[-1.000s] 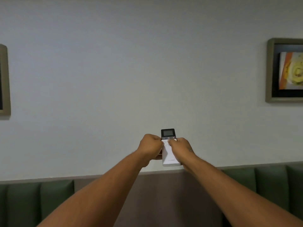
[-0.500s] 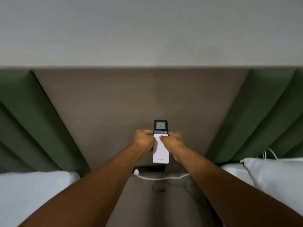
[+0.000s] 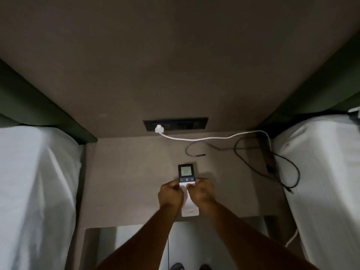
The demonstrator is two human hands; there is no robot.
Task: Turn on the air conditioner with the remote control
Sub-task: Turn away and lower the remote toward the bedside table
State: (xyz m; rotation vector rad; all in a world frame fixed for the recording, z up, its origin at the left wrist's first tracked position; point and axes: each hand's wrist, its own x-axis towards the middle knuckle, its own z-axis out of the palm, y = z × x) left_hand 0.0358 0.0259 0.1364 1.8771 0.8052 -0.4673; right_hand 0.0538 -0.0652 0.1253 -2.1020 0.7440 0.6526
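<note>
A white remote control (image 3: 187,189) with a black top and a lit screen showing digits is held in both hands above a grey nightstand top (image 3: 126,182). My left hand (image 3: 169,195) grips its left side and my right hand (image 3: 200,192) grips its right side, with the right thumb resting on the white part just below the black button row. The remote's lower end sticks out below my hands. No air conditioner is in view.
White bedding lies at the left (image 3: 35,191) and at the right (image 3: 327,182). On the back panel, a black socket strip (image 3: 181,124) holds a white plug (image 3: 158,129) with a white cable. Black cables (image 3: 272,158) lie on the nightstand's right side.
The view has tilted down from the wall with pictures to the nightstand between the beds. Both hands have kept hold of the remote, whose screen now shows digits.
</note>
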